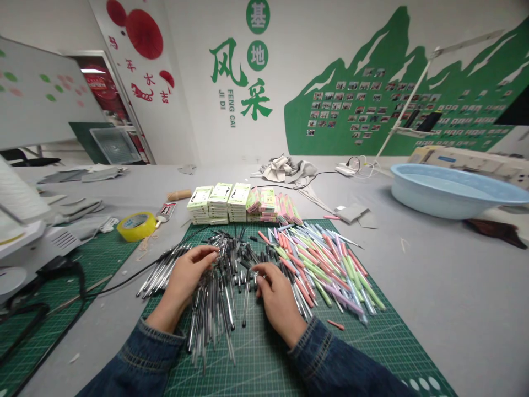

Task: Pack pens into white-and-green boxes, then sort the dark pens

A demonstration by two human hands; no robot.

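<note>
My left hand (188, 275) is closed in a pinch over black pen parts (229, 251); whatever it holds is too small or hidden to name. Opposite it, my right hand (276, 295) has its fingers curled together at the edge of the same heap, and its grip is hidden too. Clear pen refills and tubes (206, 309) fan out toward me between the hands. A single pen piece (245, 303) with a black end lies just left of my right fingers. To the right spreads a pile of pink, green, blue and purple pen barrels (322, 259).
The green cutting mat (256, 364) lies under the piles. Small stacked boxes (223, 198) stand behind them. Yellow tape (136, 226) and a sewing machine (53, 248) are at left, with a black cable (136, 270) crossing the table. A blue basin (446, 193) sits at right.
</note>
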